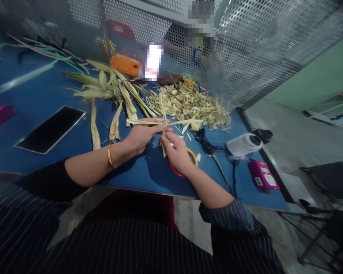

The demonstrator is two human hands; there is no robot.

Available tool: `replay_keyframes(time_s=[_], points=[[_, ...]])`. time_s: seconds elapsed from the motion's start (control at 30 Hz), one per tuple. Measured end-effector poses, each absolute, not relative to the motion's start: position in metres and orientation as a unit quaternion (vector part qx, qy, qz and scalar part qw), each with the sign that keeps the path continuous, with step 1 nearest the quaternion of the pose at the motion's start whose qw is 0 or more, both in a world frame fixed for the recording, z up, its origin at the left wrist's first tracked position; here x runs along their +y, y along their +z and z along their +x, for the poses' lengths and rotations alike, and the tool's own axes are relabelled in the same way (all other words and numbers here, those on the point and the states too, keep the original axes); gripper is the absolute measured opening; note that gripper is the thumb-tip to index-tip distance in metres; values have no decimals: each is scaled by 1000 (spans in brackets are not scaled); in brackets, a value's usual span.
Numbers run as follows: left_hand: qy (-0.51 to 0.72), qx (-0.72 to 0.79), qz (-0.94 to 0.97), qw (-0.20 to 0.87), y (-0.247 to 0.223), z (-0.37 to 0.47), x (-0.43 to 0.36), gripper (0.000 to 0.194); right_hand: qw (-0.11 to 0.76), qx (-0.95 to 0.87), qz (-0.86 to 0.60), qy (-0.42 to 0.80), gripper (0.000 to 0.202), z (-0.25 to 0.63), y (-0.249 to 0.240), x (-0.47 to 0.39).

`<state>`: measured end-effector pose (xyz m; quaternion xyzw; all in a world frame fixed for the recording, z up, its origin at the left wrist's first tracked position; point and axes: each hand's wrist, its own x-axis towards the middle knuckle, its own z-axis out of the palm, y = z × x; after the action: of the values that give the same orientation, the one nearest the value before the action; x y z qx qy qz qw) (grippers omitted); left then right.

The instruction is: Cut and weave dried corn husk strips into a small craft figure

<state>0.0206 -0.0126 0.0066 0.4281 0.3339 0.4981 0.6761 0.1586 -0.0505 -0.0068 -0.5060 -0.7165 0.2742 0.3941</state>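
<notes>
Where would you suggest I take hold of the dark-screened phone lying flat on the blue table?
I'd pinch the phone across its middle by both long edges, coming from above and its left: it lies flat and looks thin and narrow, and a husk strip lies just beyond its right end.

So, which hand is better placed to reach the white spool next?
Probably the right hand: it is nearer the white spool, which lies on that side, while the left hand is farther off. Both hold the crossed strips, though.
</notes>
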Motion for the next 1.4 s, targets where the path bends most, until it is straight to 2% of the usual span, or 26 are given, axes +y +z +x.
replay_keyframes(time_s=[0.23, 0.4, 0.47, 0.57, 0.67, 0.87, 1.0, 1.27, 1.4], points=[[514, 370, 413, 655, 1, 25, -8, 18, 367, -741, -501, 256, 28, 161, -12, -47], [476, 336, 459, 671, 4, 15, 2, 29, 460, -587, -524, 411, 26, 169, -12, -42], [447, 325, 461, 694, 10, 10, 4, 39, 492, -563, -513, 422, 25, 175, -9, -41], [395, 296, 459, 739, 20, 2, 6, 46, 511, -573, -502, 399, 26, 183, -5, -41], [366, 290, 456, 757, 24, 0, 4, 38, 489, -610, -504, 368, 27, 187, -3, -41], [431, 369, 469, 677, 10, 11, -3, 28, 416, -711, -515, 236, 30, 185, -1, -45], [463, 396, 476, 634, 5, 18, -6, 17, 379, -793, -459, 130, 29, 182, 2, -49], [378, 405, 470, 687, 11, 9, -2, 22, 407, -730, -524, 164, 28, 191, 7, -47], [408, 401, 490, 658, 7, 10, -1, 16, 384, -763, -491, 170, 29, 191, 8, -47]])
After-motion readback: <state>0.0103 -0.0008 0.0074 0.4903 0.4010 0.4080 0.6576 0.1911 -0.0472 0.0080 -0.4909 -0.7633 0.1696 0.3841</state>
